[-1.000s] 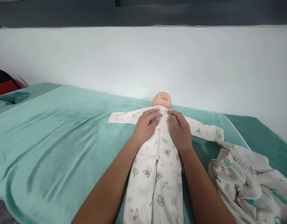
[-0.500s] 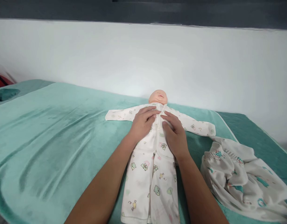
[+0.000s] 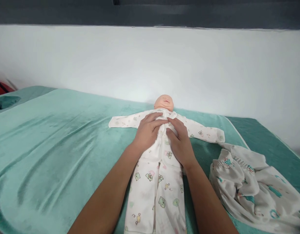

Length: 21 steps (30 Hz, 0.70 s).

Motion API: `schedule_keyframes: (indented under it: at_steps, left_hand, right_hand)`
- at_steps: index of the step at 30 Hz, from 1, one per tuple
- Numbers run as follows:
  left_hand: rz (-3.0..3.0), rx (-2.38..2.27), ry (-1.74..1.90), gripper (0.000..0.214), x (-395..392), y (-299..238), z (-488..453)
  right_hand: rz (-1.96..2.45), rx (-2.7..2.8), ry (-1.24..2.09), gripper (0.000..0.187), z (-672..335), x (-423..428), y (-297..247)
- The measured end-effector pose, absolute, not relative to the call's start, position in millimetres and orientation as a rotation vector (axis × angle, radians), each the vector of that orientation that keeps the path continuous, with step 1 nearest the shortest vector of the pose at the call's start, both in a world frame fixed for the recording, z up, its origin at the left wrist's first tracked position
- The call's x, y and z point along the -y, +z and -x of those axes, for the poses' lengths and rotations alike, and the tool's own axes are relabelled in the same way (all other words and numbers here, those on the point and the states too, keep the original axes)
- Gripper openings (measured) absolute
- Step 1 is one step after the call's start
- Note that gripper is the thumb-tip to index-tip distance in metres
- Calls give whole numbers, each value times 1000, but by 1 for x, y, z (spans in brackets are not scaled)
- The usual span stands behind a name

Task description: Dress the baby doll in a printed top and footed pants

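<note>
A doll (image 3: pixel 164 102) lies on its back, its head near the wall, dressed in a white baby shirt (image 3: pixel 153 153) and matching trousers (image 3: pixel 143 195) printed with small bears. Both sleeves stretch out to the sides. On the chest, my left hand (image 3: pixel 149 130) rests at the shirt's front opening, its fingers bent over the cloth and closed on the edge. From the other side my right hand (image 3: pixel 180 139) pinches the opposite edge with thumb and forefinger. The fingertips of both hands nearly meet below the collar. The fastening between them is mostly hidden.
Teal plush blankets (image 3: pixel 67 146) cover the surface, with folds on the left. A crumpled white garment (image 3: pixel 250 188) with teal prints lies at the right, near the doll's sleeve. Behind stands a white wall (image 3: pixel 140 61).
The right hand's fingers have shifted slightly left, closer to the left hand. The white strip standing up at the collar now lies lower. The view has tilted a little.
</note>
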State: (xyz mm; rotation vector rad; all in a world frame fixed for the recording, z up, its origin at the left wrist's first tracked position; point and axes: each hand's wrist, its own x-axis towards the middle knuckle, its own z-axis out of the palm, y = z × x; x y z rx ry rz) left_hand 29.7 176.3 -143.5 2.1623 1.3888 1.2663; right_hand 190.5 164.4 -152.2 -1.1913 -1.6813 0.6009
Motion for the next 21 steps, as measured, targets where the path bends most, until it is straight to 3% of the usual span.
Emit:
schedule_keyframes:
  at_steps: [21]
  left_hand:
    - [-2068, -1364, 1386, 37, -175, -142, -31]
  right_hand:
    - [1088, 1746, 516, 12, -192, -166, -151]
